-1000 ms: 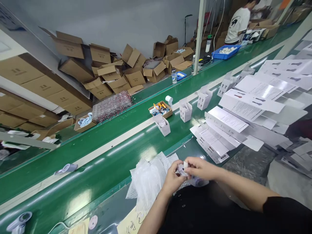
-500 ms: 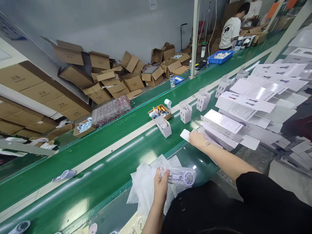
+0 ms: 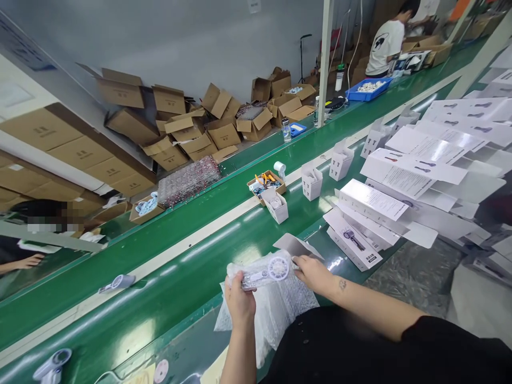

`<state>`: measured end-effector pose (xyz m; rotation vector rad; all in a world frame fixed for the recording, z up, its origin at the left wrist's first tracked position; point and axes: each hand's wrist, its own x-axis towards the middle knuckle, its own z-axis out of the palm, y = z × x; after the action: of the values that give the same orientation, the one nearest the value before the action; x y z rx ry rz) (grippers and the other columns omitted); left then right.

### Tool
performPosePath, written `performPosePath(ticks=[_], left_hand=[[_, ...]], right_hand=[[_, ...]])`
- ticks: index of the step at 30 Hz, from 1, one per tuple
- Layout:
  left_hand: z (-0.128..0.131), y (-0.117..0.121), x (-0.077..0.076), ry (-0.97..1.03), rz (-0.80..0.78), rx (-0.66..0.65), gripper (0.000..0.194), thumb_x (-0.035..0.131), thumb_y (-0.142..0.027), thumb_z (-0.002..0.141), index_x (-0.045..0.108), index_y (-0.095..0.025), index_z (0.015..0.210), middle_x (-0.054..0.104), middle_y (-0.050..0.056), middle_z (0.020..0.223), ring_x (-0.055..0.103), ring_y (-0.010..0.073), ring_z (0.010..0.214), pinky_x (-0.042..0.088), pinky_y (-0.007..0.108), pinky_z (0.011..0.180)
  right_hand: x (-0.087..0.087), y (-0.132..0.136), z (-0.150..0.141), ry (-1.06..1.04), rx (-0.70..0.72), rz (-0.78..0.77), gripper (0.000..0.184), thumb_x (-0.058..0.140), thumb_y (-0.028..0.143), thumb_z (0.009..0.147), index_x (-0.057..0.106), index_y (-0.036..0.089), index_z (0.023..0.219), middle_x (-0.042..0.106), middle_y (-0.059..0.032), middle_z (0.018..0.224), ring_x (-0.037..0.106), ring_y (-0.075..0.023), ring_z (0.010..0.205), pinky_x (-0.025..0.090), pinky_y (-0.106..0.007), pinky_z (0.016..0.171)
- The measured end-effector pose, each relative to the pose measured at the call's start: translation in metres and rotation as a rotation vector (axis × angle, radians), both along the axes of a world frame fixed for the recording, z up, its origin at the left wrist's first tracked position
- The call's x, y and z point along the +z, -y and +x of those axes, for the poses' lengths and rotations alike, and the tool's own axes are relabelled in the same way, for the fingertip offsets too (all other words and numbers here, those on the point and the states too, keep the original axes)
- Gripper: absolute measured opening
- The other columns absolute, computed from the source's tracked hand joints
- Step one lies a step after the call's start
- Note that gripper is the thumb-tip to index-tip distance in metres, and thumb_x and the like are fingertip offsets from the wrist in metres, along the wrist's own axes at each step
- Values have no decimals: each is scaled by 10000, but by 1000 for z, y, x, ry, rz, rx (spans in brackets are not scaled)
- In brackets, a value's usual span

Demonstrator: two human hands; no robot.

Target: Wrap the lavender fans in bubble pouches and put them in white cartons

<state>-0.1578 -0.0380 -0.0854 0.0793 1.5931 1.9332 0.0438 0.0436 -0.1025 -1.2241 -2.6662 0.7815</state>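
Here we are with the wrapped fan (image 3: 258, 276) up over the near edge of the belt (image 3: 188, 288), lying lengthwise between our two hands! Our left hand (image 3: 241, 304) has it gripped at the handle end, thumb on top of the clear bubble wrap, and the round head points toward our right. Over there our right hand (image 3: 314, 273) is closed on a box (image 3: 292, 244), its grey-white panel tipped up just behind the fan's head. Whether fan and box touch, we can't tell from here.

Below, a heap of bubble sheets (image 3: 270, 325) spreads under both hands. To our right, flat boxes (image 3: 356, 240) lie overlapping, the nearest printed with a fan. Out on the belt, an open carton (image 3: 276, 207) stands beside the tool tray (image 3: 262, 186), and off to our left a bare fan (image 3: 122, 281) lies on the pale strip (image 3: 164, 250).
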Motion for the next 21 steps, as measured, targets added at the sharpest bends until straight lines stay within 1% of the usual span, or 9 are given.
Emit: performPosePath(ticks=[2,4,7,9,11,13,15,18,21], left_hand=[[3,0,-1,-7,-2,-17,307,691,-304,598,488,-196,801,486,-82,627,453,73,462,316,185,357],[9,1,-2,-22,-4,-51,296,693,-307,616,490,-194,800,484,-81,624,455,71,468,330,181,365],[19,2,-3,-55,2,-130,285,693,-330,655,491,-195,806,479,-81,620,449,69,477,350,178,381],[23,2,-2,-64,-2,-172,285,692,-345,672,490,-196,807,474,-82,612,443,68,475,352,178,387],[26,2,0,-50,-15,-183,280,692,-339,675,486,-198,799,471,-84,606,442,69,470,345,178,388],[31,-1,5,-12,-17,-163,274,695,-324,668,490,-200,802,471,-87,603,438,68,460,329,178,390],[40,-6,11,39,3,-158,274,693,-324,668,504,-198,821,485,-81,615,452,71,472,350,186,423],[59,-16,18,35,56,-235,291,688,-355,684,520,-186,852,529,-52,672,523,103,579,430,230,559],[75,-19,18,-247,-2,-292,248,650,-375,744,531,-180,841,542,-28,718,536,129,669,435,257,646]], right_hand=[[10,8,15,-68,72,-8,359,484,208,878,517,173,1233,633,-112,1065,642,-223,898,506,-333,775],[28,4,34,-147,126,42,384,494,167,858,521,222,1237,576,-112,1189,613,-234,990,504,-368,841],[46,-17,60,-221,183,84,453,684,258,741,558,253,1176,360,-121,1409,414,-339,1256,418,-494,992],[40,-32,70,-249,225,18,539,753,322,667,546,238,1157,267,-130,1451,315,-372,1321,390,-528,1019],[23,-43,74,-328,225,-38,446,663,300,758,502,222,1167,304,-138,1409,373,-313,1294,427,-481,1002],[3,-46,73,-451,182,-17,354,539,220,838,453,215,1181,347,-135,1353,442,-243,1235,435,-436,1004],[-10,-44,70,-563,180,24,347,493,184,854,422,218,1192,362,-131,1314,452,-219,1210,425,-424,1011],[-10,-38,67,-616,257,-58,452,543,204,828,374,225,1247,381,-126,1282,469,-214,1182,444,-390,983],[2,-34,74,-508,223,-183,758,677,269,719,258,212,1347,309,-153,1355,484,-244,1171,451,-377,967]])
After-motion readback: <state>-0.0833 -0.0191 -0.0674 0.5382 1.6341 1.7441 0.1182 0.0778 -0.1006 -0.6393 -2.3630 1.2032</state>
